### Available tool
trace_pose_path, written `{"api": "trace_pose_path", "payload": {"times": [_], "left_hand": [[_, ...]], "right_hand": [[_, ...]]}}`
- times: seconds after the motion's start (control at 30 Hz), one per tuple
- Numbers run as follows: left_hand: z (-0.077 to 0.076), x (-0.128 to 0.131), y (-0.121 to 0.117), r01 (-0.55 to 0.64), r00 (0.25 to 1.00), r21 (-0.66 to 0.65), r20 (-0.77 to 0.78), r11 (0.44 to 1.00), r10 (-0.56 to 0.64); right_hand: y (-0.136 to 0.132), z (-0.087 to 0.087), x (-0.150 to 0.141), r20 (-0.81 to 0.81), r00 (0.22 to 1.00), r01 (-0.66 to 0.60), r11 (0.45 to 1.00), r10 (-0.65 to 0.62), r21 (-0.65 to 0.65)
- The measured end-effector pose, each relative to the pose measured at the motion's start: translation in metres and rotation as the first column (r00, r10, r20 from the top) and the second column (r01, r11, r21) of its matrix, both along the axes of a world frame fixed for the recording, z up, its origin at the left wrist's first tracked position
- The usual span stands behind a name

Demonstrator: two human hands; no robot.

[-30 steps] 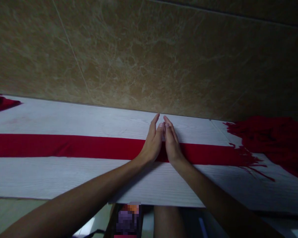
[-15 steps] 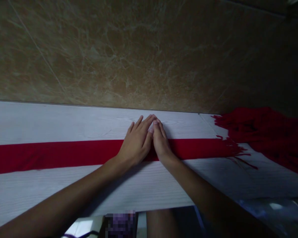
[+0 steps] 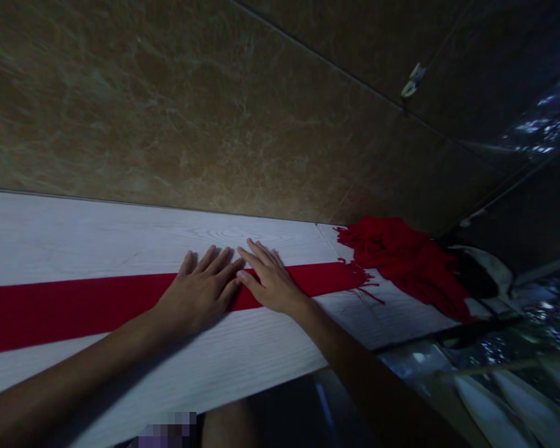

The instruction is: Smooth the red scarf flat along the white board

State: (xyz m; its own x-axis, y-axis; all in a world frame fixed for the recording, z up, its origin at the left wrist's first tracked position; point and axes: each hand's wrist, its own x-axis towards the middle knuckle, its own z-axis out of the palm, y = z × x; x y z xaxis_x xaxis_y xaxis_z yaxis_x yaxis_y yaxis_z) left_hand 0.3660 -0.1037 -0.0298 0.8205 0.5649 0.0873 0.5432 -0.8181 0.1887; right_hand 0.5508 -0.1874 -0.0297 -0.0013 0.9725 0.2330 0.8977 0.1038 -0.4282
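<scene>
A long red scarf (image 3: 74,305) is stretched flat as a narrow band along a white wooden table (image 3: 98,236). My left hand (image 3: 200,292) lies flat on the band, fingers spread and pointing away from me. My right hand (image 3: 268,280) lies flat beside it, palm down on the same band, fingers stretched out. The two hands touch near the thumbs. The scarf's fringed end (image 3: 359,277) sits just right of my right hand.
A heap of red fringed scarves (image 3: 401,261) lies at the table's right end. A brown marbled wall (image 3: 214,112) rises right behind the table. Dark clutter with shiny plastic (image 3: 494,348) fills the lower right beyond the table edge.
My hands went from upright with edges pressed together to lying flat, palms down, on the scarf. The view has swung to the right, bringing the heap of scarves nearer the middle.
</scene>
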Motion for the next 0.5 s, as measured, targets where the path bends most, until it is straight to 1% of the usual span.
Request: {"api": "trace_pose_path", "payload": {"times": [0.07,0.17,0.3,0.4,0.5], "left_hand": [[0.002,0.000,-0.001,-0.006,1.000,-0.027,0.007,1.000,0.006],[0.004,0.000,-0.004,0.010,1.000,-0.056,0.010,0.998,-0.010],[0.006,0.001,-0.011,0.026,1.000,-0.077,0.005,0.997,-0.025],[0.007,0.002,-0.015,0.037,0.999,-0.075,0.021,0.996,-0.036],[0.007,0.001,-0.016,0.037,0.999,-0.079,0.025,0.996,-0.035]], "right_hand": [[-0.021,0.000,0.025,0.097,0.995,0.041,0.997,-0.035,-0.065],[-0.048,-0.004,0.071,0.224,0.966,0.161,0.978,-0.129,-0.132],[-0.074,-0.006,0.128,0.343,0.908,0.312,0.936,-0.242,-0.164],[-0.086,-0.003,0.156,0.389,0.872,0.391,0.901,-0.297,-0.188],[-0.094,0.001,0.171,0.388,0.858,0.435,0.877,-0.337,-0.202]]}}
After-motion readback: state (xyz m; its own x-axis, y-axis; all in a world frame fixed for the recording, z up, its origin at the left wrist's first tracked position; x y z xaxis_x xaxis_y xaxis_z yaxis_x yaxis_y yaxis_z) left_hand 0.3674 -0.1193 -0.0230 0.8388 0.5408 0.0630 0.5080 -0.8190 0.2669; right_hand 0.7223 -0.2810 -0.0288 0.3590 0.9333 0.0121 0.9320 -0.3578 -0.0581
